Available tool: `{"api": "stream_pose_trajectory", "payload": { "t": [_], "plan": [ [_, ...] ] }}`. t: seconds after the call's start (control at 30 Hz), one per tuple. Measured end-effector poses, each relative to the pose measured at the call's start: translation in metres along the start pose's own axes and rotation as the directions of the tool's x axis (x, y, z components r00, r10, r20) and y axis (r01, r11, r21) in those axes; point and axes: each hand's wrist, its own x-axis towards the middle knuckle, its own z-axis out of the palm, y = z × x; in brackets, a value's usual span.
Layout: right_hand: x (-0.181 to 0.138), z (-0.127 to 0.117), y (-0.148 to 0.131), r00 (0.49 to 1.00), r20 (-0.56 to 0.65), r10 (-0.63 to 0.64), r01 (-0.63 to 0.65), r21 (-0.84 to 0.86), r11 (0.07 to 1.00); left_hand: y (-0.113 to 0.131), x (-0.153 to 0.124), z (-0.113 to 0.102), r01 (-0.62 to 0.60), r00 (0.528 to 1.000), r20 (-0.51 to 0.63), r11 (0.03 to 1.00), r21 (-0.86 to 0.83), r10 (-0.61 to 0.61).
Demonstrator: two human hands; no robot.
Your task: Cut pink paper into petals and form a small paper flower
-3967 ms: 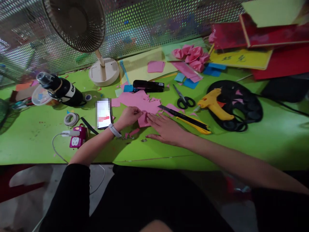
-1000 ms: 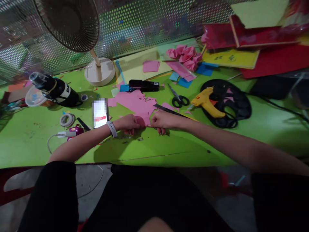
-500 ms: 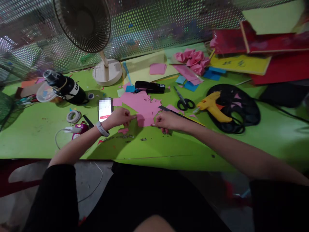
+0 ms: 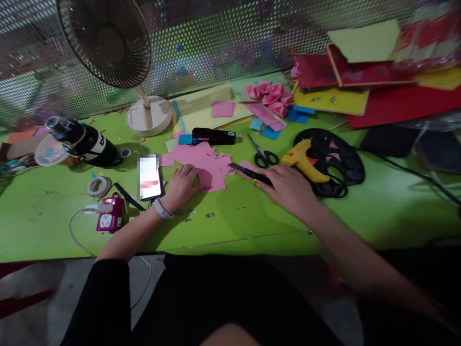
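Observation:
My left hand point(image 4: 183, 186) rests with its fingers fairly flat on the left part of the cut pink paper point(image 4: 212, 168), the thumb along its lower edge. My right hand point(image 4: 288, 190) is closed around a black utility knife point(image 4: 252, 174) that has a bit of yellow on it. The knife's blade points left, toward the paper's ragged right side. Black-handled scissors point(image 4: 265, 156) lie just beyond my right hand. A black stapler point(image 4: 214, 136) sits behind the paper. Left of my left hand is a phone point(image 4: 150, 178) with a lit screen.
A yellow glue gun point(image 4: 306, 161) lies on a black palette-shaped tray point(image 4: 351, 161) at right. Crumpled pink paper point(image 4: 270, 93) and red folders point(image 4: 389, 103) are behind. A fan point(image 4: 149, 115), a black bottle point(image 4: 84, 139), a tape roll point(image 4: 98, 186) and a purple plug adapter point(image 4: 110, 214) stand left.
My right hand has left the paper's lower right edge and moved right onto the utility knife. My left hand now lies flatter on the paper. The camera view has shifted slightly.

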Motion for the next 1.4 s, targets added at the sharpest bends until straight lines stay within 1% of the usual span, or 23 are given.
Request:
{"api": "stream_pose_trajectory", "payload": {
  "t": [0.1, 0.2, 0.37, 0.67, 0.8, 0.93, 1.17, 1.27, 1.4],
  "plan": [
    [-0.004, 0.009, 0.000, 0.999, -0.030, -0.013, 0.014, 0.057, 0.998, 0.002, -0.001, 0.000, 0.008, 1.000, 0.003, 1.000, 0.029, -0.008],
    [0.000, 0.010, -0.004, 0.997, -0.061, -0.038, 0.044, 0.097, 0.994, 0.005, -0.002, -0.001, -0.002, 1.000, 0.021, 0.999, 0.047, 0.001],
    [0.004, 0.006, -0.013, 0.990, -0.116, -0.084, 0.093, 0.078, 0.993, 0.007, -0.003, -0.003, -0.025, 0.999, 0.028, 0.998, 0.064, 0.023],
    [0.002, 0.010, -0.014, 0.987, -0.108, -0.121, 0.125, 0.039, 0.991, 0.004, -0.004, 0.000, -0.052, 0.998, 0.023, 0.995, 0.089, 0.050],
    [0.004, 0.004, -0.017, 0.987, -0.095, -0.130, 0.134, 0.037, 0.990, 0.004, -0.004, 0.000, -0.044, 0.999, 0.034, 0.997, 0.070, 0.042],
    [0.006, -0.004, -0.019, 0.989, -0.095, -0.113, 0.114, 0.008, 0.993, 0.005, -0.003, -0.002, -0.045, 0.998, 0.041, 0.998, 0.053, 0.042],
    [0.005, -0.002, -0.018, 0.992, -0.070, -0.107, 0.111, 0.057, 0.992, 0.005, -0.004, -0.001, -0.043, 0.998, 0.049, 0.997, 0.066, 0.040],
    [0.004, 0.000, -0.017, 0.992, -0.087, -0.091, 0.095, 0.034, 0.995, 0.006, -0.004, -0.001, -0.045, 0.998, 0.051, 0.997, 0.064, 0.042],
    [0.005, 0.002, -0.016, 0.984, -0.119, -0.131, 0.135, 0.030, 0.990, 0.006, -0.005, -0.001, -0.056, 0.998, 0.035, 0.996, 0.071, 0.054]
  ]
}}
